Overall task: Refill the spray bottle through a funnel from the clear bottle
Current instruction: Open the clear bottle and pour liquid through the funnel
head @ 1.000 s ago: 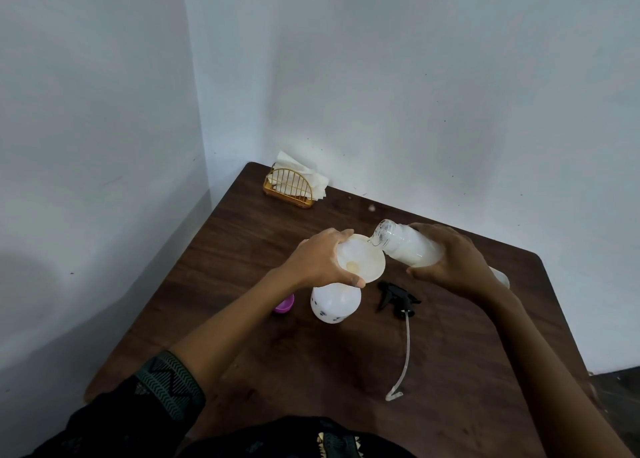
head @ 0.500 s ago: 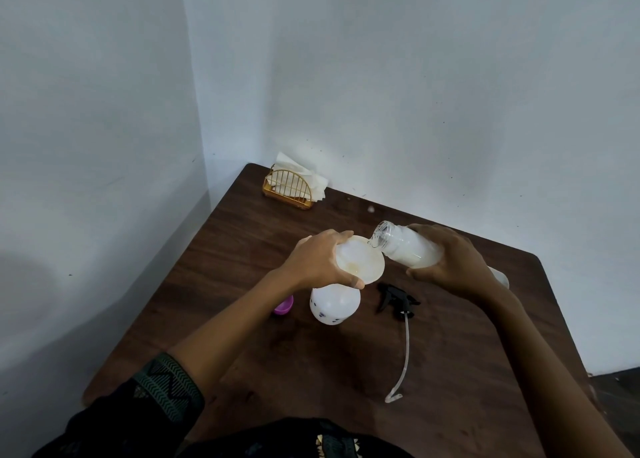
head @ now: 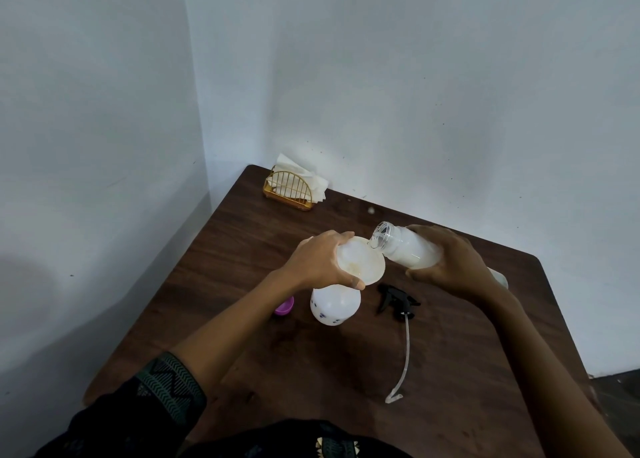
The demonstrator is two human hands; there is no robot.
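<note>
Your left grip [head: 322, 262] was closed on the pale funnel [head: 363, 262], fingers hooked over its far rim and thumb pressed along its near rim. The funnel sat on top of the white spray bottle [head: 334, 305], and your palm hid the join. Furthest left, low in the view, your dark patterned sleeve [head: 162, 388] ended partway up that forearm. Just left of the spray bottle, a small purple cap [head: 285, 307] lay on the dark wooden tabletop [head: 346, 371], partly hidden behind your wrist. Well behind it, at the far left corner by the walls, a gold wire holder [head: 289, 191] stood with white napkins [head: 298, 173] in it. The spray bottle stood upright on the tabletop directly beneath your left grip, round-shouldered, with small dark marks near its base. Inside the funnel's bowl there was a faint yellowish pool. To the right of the spray bottle, the black trigger head [head: 394, 296] lay on the tabletop, apart from the bottle, with its clear dip tube [head: 403, 357] trailing toward you and bending at the end. Above it, the clear bottle [head: 405, 246] was tilted with its open threaded mouth down and to the left, right at the funnel's right rim. Whitish liquid lay along the lower side of its body. Whether a stream ran from the mouth could not be told. Your right grip [head: 450, 260] was wrapped around the clear bottle's middle, holding it off the tabletop, and the bottle's base stuck out past your wrist at the far right.
</note>
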